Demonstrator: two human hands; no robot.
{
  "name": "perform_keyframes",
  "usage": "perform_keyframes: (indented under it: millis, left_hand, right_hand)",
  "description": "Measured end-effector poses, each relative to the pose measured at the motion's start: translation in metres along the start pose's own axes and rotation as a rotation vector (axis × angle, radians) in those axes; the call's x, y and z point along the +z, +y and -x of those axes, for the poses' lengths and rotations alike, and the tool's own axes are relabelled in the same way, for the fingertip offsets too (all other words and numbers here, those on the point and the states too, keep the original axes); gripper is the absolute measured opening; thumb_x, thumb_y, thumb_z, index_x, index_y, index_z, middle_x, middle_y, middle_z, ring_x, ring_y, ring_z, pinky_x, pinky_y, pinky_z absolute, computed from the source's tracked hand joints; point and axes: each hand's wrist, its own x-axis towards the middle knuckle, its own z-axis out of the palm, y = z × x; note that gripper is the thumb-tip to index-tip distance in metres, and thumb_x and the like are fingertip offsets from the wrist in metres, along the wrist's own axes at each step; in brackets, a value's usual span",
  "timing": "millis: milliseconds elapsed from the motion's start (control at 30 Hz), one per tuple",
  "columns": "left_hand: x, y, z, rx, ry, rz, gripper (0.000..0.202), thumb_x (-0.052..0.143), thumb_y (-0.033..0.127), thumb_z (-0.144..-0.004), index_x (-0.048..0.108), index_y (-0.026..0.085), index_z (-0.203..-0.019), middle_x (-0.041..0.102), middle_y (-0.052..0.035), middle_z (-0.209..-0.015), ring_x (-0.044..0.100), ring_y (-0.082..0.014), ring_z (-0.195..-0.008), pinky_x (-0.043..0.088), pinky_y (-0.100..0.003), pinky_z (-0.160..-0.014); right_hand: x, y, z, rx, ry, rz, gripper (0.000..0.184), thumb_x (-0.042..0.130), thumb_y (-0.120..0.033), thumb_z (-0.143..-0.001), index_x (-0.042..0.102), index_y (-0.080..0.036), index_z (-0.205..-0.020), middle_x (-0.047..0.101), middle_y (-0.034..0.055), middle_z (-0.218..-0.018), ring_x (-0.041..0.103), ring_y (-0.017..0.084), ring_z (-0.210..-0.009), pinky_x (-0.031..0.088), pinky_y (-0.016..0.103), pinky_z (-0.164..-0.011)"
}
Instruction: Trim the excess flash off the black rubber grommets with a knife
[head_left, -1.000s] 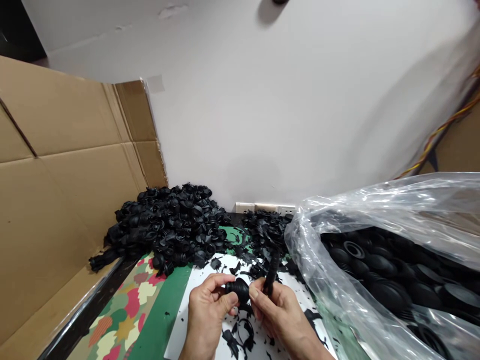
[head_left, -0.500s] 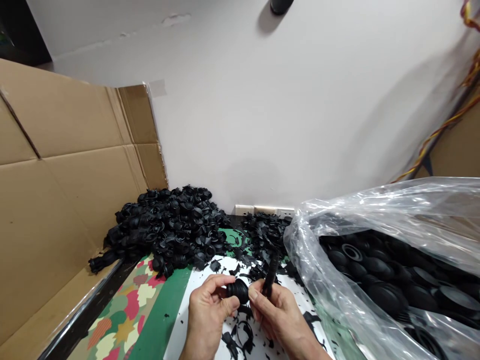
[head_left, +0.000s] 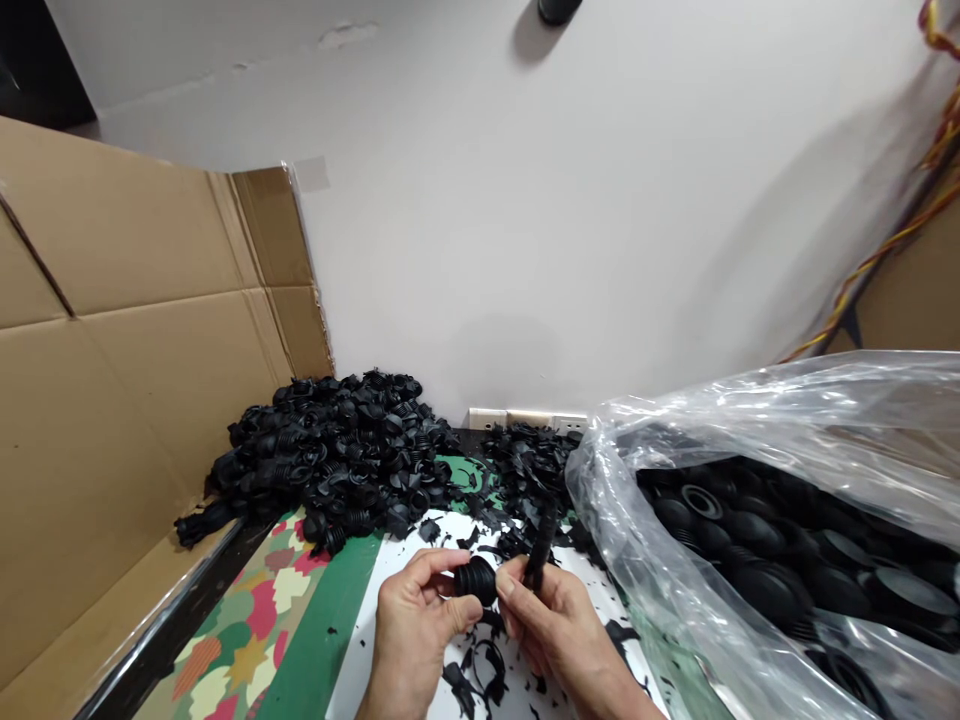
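Head view: above the white sheet point(head_left: 385, 562), the left hand point(head_left: 418, 620) pinches a ribbed black part point(head_left: 474, 581) between thumb and fingers. The right hand point(head_left: 553, 618), also above the sheet, is closed around a dark stick-like tool point(head_left: 541, 548), fingertips at the part. Right of the sheet stands a clear plastic bag point(head_left: 611, 475).

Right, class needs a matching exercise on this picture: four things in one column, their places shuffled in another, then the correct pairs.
Things
1. ribbed black part
2. dark slim tool
3. clear plastic bag
4. white sheet

Places
A. to the right, holding black pieces
B. gripped by the left hand
C. middle foreground, strewn with black scraps
D. sticking up from the right hand

Pairs: 1-B, 2-D, 3-A, 4-C
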Motion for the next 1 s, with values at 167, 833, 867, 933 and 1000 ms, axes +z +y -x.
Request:
perform_keyframes:
  millis: [167,833,867,933,1000]
  left_hand:
    - [-0.002,-0.003,-0.001,-0.029,-0.012,-0.008,0.03,0.071,0.004,-0.049,0.073,0.014,-0.078,0.062,0.0017,-0.055,0.05,-0.0095,-0.05,0.041,-0.018,-0.047]
    - [0.003,0.001,-0.002,-0.152,-0.026,0.11,0.033,0.083,0.018,-0.045,0.072,0.012,-0.076,0.065,-0.0014,-0.05,0.053,-0.0095,-0.041,0.04,-0.018,-0.04]
    - [0.002,0.0,-0.002,-0.163,-0.036,0.115,0.035,0.084,0.021,-0.045,0.072,0.011,-0.076,0.066,-0.0026,-0.051,0.055,-0.0104,-0.043,0.04,-0.018,-0.039]
    - [0.001,-0.001,-0.002,-0.189,-0.072,0.111,0.037,0.085,0.03,-0.047,0.071,0.01,-0.075,0.066,-0.0042,-0.051,0.055,-0.0102,-0.042,0.037,-0.016,-0.036]
    - [-0.001,-0.002,-0.002,-0.218,-0.12,0.091,0.037,0.082,0.038,-0.052,0.07,0.008,-0.071,0.063,-0.0043,-0.047,0.051,-0.0079,-0.036,0.032,-0.014,-0.032]
  right_hand:
    - [0.001,-0.003,0.0,-0.007,0.0,-0.004,0.046,0.061,-0.062,-0.068,0.049,-0.018,-0.065,0.047,-0.0072,-0.044,0.028,0.004,-0.029,0.021,0.02,-0.032]
    - [0.005,-0.016,0.008,0.018,0.019,-0.056,0.045,0.064,-0.061,-0.066,0.049,-0.019,-0.063,0.046,-0.0075,-0.044,0.027,0.004,-0.031,0.02,0.021,-0.034]
    - [0.005,-0.017,0.009,0.024,0.021,-0.062,0.045,0.064,-0.06,-0.066,0.049,-0.019,-0.063,0.046,-0.0074,-0.044,0.027,0.004,-0.031,0.02,0.021,-0.034]
    - [0.006,-0.018,0.008,0.032,0.026,-0.077,0.044,0.064,-0.06,-0.065,0.049,-0.019,-0.062,0.046,-0.0077,-0.044,0.027,0.004,-0.031,0.021,0.021,-0.034]
    - [0.005,-0.016,0.005,0.045,0.024,-0.081,0.047,0.064,-0.063,-0.063,0.049,-0.019,-0.059,0.044,-0.008,-0.042,0.026,0.004,-0.031,0.022,0.021,-0.034]
